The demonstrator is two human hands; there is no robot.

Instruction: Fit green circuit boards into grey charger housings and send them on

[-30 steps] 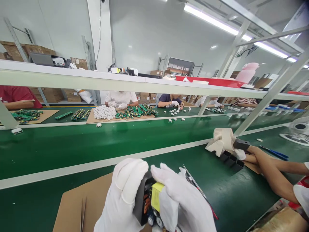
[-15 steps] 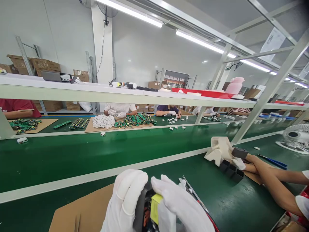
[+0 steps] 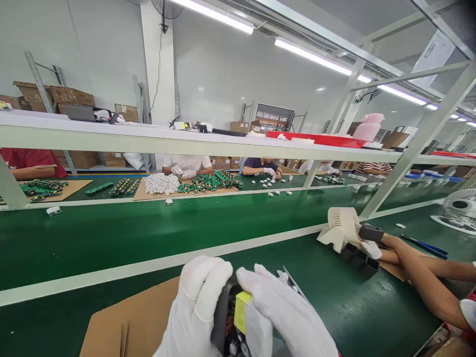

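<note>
My left hand, in a white glove, is closed around a dark grey plastic housing at the bottom middle. Inside the housing's opening sits a circuit board bearing a yellow-wrapped block and round capacitors. From the other side, my right hand, also white-gloved, has its fingers bent over the board beside the yellow block. The gloves hide much of the housing. Under the left forearm lies a cardboard sheet with tweezers on it. Behind the right hand, a thin metal tool is partly covered.
A green conveyor belt runs across, carrying small white-capped units. To the right, a co-worker's arms reach near a cream fan housing and black open boxes. A shelf spans above the belt.
The white-capped units on the belt have moved right. The view has shifted slightly. My hands keep their hold, the housing tilting a little so that more capacitors show.
</note>
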